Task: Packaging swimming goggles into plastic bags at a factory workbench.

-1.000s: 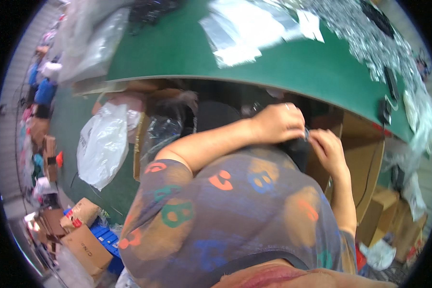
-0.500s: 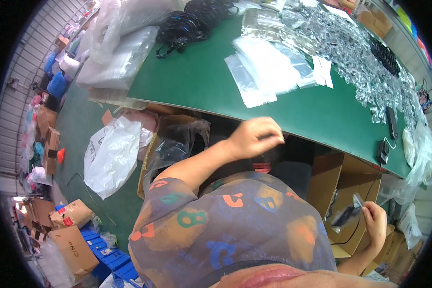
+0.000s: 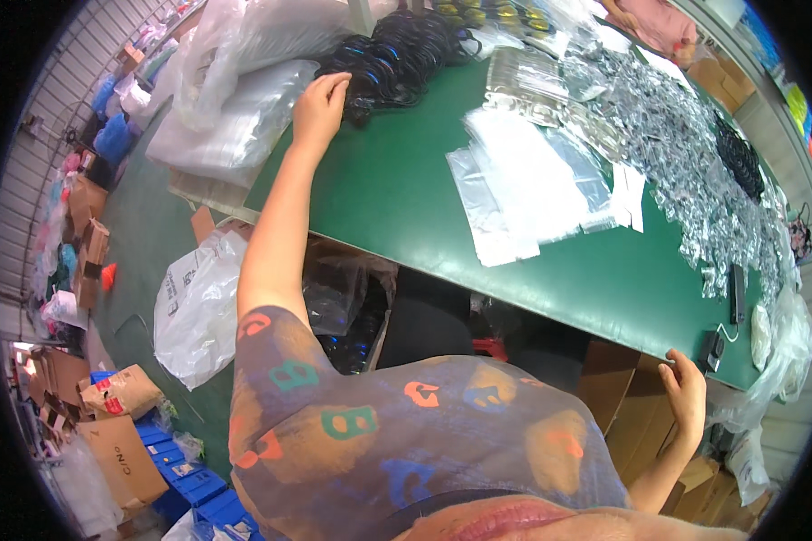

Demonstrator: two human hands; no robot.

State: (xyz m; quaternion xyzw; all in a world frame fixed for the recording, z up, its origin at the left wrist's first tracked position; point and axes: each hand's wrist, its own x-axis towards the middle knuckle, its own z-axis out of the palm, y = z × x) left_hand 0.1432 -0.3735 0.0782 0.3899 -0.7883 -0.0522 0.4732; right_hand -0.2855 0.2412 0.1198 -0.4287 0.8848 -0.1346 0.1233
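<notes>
My left hand (image 3: 321, 106) reaches over the table's far left, at the near edge of a heap of black, looped, glossy pieces with blue glints (image 3: 397, 65) that look like goggles. Its fingers stretch toward the heap, and nothing shows in them. My right hand (image 3: 686, 395) hangs by the table's near right edge, above an open carton (image 3: 645, 410). Thumb and fingers are apart there, with nothing visible between them. Flat clear bags (image 3: 523, 185) lie in a stack mid-table, between the two hands.
The green table (image 3: 379, 194) carries a broad pile of small clear packets (image 3: 645, 117) on the right. A black adapter with a cable (image 3: 714, 350) lies near its right edge. Clear plastic sheeting (image 3: 230, 126) is stacked at left. A white bag (image 3: 194, 311) and blue crates (image 3: 185, 478) are on the floor.
My left hand has swung from the table's front edge to the black heap at far left. My right hand has risen, and the clear packet with a black piece is gone from it.
</notes>
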